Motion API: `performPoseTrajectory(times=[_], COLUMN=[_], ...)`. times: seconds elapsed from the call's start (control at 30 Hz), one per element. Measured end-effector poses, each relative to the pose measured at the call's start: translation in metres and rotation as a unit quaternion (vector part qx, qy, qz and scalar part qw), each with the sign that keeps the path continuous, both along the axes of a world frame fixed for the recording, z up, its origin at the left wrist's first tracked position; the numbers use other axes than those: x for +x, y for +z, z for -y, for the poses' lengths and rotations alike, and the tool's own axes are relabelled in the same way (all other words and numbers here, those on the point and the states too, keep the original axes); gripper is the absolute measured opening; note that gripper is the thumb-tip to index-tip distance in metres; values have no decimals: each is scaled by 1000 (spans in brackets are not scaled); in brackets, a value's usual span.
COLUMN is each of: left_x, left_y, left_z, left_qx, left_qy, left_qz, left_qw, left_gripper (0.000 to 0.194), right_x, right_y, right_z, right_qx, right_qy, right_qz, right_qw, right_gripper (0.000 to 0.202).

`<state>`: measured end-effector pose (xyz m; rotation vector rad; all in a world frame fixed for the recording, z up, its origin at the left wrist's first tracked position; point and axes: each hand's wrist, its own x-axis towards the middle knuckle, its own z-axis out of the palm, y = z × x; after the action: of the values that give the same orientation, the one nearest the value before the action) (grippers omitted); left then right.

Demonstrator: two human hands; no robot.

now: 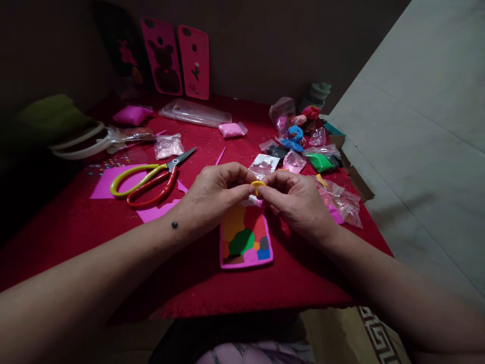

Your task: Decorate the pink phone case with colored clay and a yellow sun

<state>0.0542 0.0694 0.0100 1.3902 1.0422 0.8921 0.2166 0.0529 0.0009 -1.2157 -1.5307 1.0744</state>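
Note:
Between the fingertips of both hands is a small, thin piece of yellow clay (pixel 258 186). My left hand (pixel 227 187) pinches it from the left side. From the right, my right hand (pixel 293 194) grips it between thumb and index finger. Just below lies a phone case (pixel 246 242) with a raised pink border and patches of orange, red, green, blue, grey and pink clay. Its upper end is partly hidden under my hands. A white card in a clear packet (pixel 264 164) lies just beyond my fingers.
Scissors (pixel 155 182) with yellow and red handles lie at left on pink sheets (pixel 108 183). Several bags of coloured clay (pixel 322 159) crowd the right side. Decorated phone cases (pixel 195 63) lean on the back wall. A red cloth (pixel 182 283) covers the table.

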Motion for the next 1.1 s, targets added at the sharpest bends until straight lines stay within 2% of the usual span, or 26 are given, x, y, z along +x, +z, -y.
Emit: performPoseTrajectory(times=[0.13,0.33,0.5,0.83,1.1], left_x=[-1,-1,-1,1,0], left_y=[0,1,2,2,-3], left_z=[0,1,1,3,1], left_qx=[22,-17,17,-38,8], left_qy=[6,-3,7,0,2], left_qz=[-2,9,-15,57,45], left_qw=[1000,1000,1000,998,999], left_gripper=[8,6,5,14,21], right_x=[-1,-1,0,1,4], right_y=[1,1,2,1,-2], right_z=[1,1,0,0,-3], right_qx=[-14,-19,-38,-48,-89], right_qy=[1,-14,-1,4,21], right_qz=[-30,-6,-55,-62,-90], right_qw=[999,1000,998,997,992], right_gripper=[14,16,14,11,22])
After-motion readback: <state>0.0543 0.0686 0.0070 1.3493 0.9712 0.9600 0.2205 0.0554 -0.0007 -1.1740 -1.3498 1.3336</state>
